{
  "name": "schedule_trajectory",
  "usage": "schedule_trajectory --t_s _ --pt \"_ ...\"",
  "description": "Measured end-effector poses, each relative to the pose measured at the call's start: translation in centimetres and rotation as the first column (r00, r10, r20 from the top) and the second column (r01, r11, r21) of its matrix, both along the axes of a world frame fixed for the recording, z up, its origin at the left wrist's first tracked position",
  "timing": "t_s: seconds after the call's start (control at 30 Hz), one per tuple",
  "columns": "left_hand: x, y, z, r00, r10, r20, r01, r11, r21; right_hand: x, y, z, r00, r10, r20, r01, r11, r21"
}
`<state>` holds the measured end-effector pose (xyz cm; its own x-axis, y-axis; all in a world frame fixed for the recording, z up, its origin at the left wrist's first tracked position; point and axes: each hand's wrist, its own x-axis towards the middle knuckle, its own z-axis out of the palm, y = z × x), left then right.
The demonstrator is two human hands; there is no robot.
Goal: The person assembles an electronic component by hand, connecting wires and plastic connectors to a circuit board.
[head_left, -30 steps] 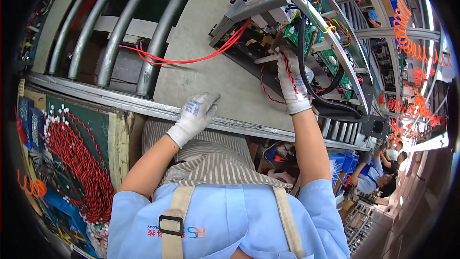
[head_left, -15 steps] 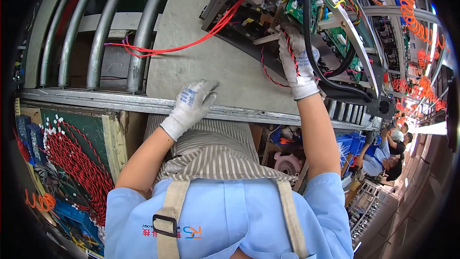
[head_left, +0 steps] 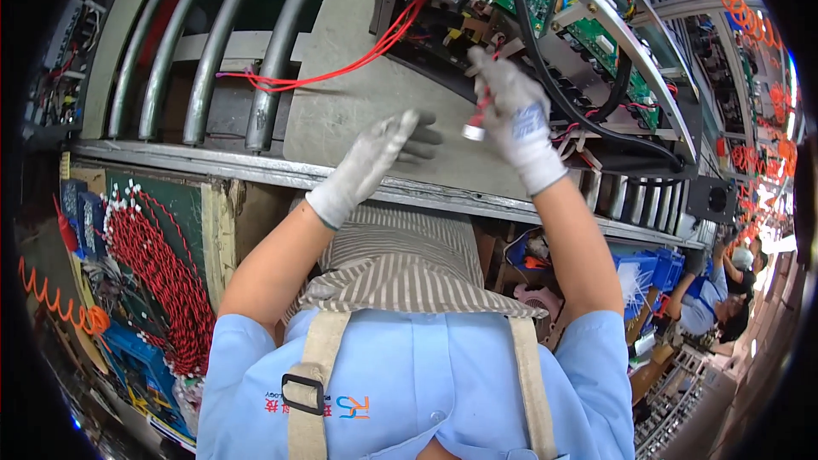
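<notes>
My right hand [head_left: 517,123], in a white glove, is in front of the open machine chassis [head_left: 400,47]. Its fingers are closed on a red-and-black twisted wire, slightly smeared by motion. A white connector [head_left: 474,132] at that wire's end hangs beside the palm. My left hand [head_left: 366,162], gloved too, hovers over the near edge of the grey metal plate [head_left: 341,111], fingers stretched out and nothing held. Green circuit boards [head_left: 596,43] and a thick black cable [head_left: 545,72] sit inside the chassis. Red wires [head_left: 366,60] trail out of it leftward.
Metal rollers [head_left: 204,68] lie to the left, bordered by a metal rail [head_left: 204,163]. A bundle of red-and-black wires [head_left: 166,277] hangs at the lower left. Orange coiled hoses [head_left: 750,17] and a co-worker [head_left: 716,307] are at the right.
My right hand has drawn back a little and turned, bringing the wire's white connector into sight. My left hand has moved rightward and its fingers have spread.
</notes>
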<state>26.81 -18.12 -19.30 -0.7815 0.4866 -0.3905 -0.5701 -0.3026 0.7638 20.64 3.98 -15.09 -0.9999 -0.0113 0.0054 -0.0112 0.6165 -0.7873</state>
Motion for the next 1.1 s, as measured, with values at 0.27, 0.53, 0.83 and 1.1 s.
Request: schedule_trajectory --t_s 0.27,0.53,0.83,1.1 --pt "-1.3 4.7 -0.8 0.988 0.122 -0.096 -0.133 0.983 -0.125 5.1 -0.3 -2.9 0.906 0.205 -0.371 -0.157 0.975 0.156" --pt "-2.2 3.8 -2.3 0.976 0.105 -0.188 -0.148 0.961 -0.233 1.9 0.5 -2.4 0.833 0.187 0.52 0.093 0.88 -0.466" --pt "-1.6 2.0 -6.3 0.926 -0.141 -0.351 -0.046 0.88 -0.473 -2.8 0.3 -8.9 0.985 -0.17 0.028 0.135 0.86 0.491" --pt "-0.6 1.7 -6.1 0.879 -0.144 -0.454 -0.055 0.916 -0.397 -3.2 -1.1 -9.4 0.952 -0.303 -0.037 0.296 0.887 0.355"
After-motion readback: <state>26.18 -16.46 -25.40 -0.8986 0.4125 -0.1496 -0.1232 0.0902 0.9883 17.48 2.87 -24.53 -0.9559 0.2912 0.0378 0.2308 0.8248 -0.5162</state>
